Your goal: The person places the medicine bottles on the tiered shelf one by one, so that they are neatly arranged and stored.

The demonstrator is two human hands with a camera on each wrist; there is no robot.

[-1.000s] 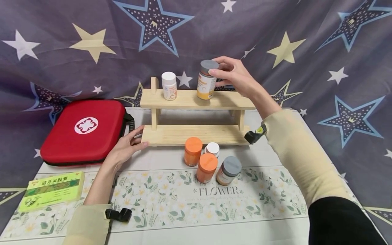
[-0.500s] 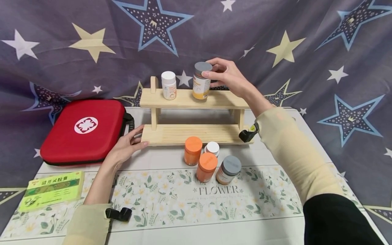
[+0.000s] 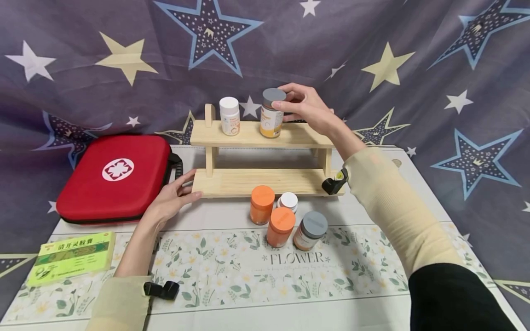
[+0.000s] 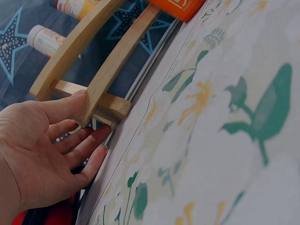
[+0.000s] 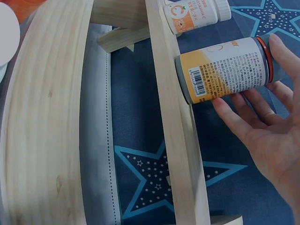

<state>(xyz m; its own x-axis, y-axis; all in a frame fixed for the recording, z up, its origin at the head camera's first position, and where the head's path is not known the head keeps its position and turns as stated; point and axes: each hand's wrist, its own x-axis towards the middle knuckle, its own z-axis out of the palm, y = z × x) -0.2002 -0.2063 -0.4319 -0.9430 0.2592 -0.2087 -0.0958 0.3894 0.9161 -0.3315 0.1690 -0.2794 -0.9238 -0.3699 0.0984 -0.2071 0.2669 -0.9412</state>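
A two-tier wooden shelf (image 3: pixel 269 181) stands at the back of the table. My right hand (image 3: pixel 308 108) grips a grey-lidded supplement bottle (image 3: pixel 271 123) near its lid, thumb on the front side and fingers behind. The bottle is upright, its base at the upper board, with a yellow-and-white label. To its left on that board stands a white vitamin C bottle (image 3: pixel 230 120). My left hand (image 3: pixel 169 201) holds the left end of the lower board; in the left wrist view the thumb (image 4: pixel 70 105) lies against the wood, with the fingers on the other side.
In front of the shelf stand two orange bottles (image 3: pixel 262 207), a small white-capped bottle (image 3: pixel 287 201) and another grey-lidded bottle (image 3: pixel 310 230). A red first-aid case (image 3: pixel 113 179) and a green medicine box (image 3: pixel 72 257) lie at left. A star-patterned cloth (image 3: pixel 323 46) hangs behind.
My right hand has moved a little left along the upper board with the grey-lidded bottle, then slightly down. My left hand stays at the shelf's end.
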